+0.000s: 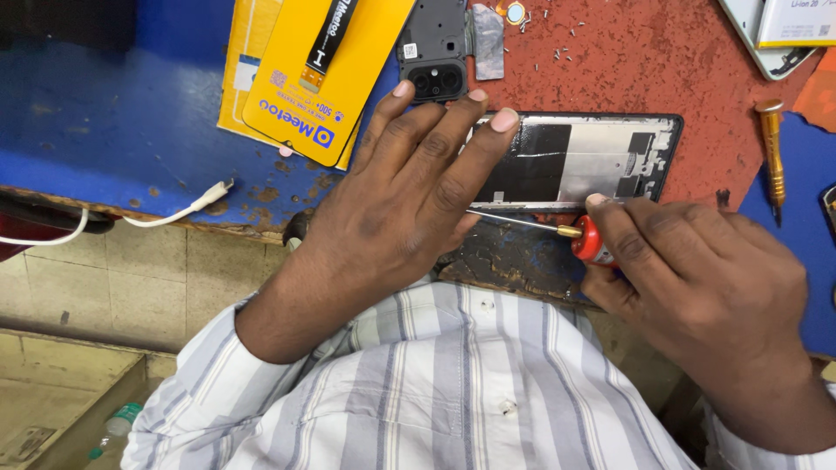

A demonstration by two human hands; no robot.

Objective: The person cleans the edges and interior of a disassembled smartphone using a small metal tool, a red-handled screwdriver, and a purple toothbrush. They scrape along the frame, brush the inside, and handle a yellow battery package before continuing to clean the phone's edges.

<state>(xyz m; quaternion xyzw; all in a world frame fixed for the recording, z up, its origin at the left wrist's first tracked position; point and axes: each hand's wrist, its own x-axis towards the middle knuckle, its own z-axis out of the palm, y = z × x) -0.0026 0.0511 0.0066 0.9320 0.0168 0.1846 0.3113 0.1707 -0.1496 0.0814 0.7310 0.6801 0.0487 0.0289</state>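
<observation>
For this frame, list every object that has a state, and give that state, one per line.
Opened black phone body: back cover off, lying flat, metal inner frame exposed.
Left hand: fingers spread, pressing flat on the phone.
Right hand: closed on the red-handled screwdriver, whose shaft lies nearly flat along the phone's near edge.
Gold-coloured screwdriver: lying unused.
White cable plug: unplugged, loose.

Yellow packages [326, 61], perhaps stacked, upper left

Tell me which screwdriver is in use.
The red-handled screwdriver, gripped in the right hand beside the opened phone. The gold screwdriver lies untouched on the red mat.
</observation>
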